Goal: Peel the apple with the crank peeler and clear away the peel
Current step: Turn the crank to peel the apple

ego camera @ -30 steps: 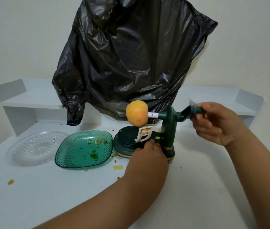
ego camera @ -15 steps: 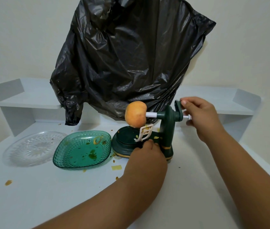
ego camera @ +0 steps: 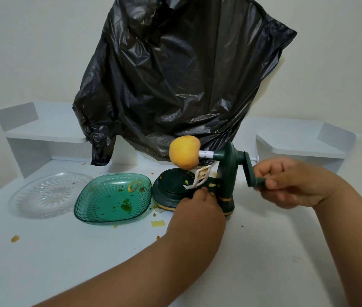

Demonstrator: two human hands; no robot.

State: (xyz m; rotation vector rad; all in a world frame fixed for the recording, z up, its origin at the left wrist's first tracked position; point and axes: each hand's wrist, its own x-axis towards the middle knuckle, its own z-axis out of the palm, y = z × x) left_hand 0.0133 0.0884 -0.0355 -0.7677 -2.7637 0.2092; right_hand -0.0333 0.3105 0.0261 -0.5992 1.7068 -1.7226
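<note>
Hands first: the right hand [ego camera: 290, 182] curls round the dark green crank handle [ego camera: 256, 181], which sits low in its turn, and the left hand [ego camera: 197, 209] bears down on the base of the dark green plastic crank peeler [ego camera: 225, 173], fingers curled over its front edge, though whether they pinch anything there I cannot tell. Up on the white spindle sits the yellow, mostly peeled apple [ego camera: 184, 152], held clear above the peeler's round tray, with the cream plastic blade arm [ego camera: 201, 176] just below it and seemingly near its underside. Risk number one, as I judge it: those left fingers lie right beside the blade arm, so a slip puts skin in its path. Risk two: the apple looks soft and bare now, and a hard crank could tear it off the prongs. Risk three: if the steadying hand eases, the peeler could skid on the white table [ego camera: 65, 262]. Further out, the teal faceted plastic dish [ego camera: 87, 207] holds only scraps, a clear glass plate [ego camera: 20, 202] lies beside it, peel bits [ego camera: 158, 223] dot the table, and the black plastic bin bag [ego camera: 175, 74] hangs behind, so clearing up is not yet done
</note>
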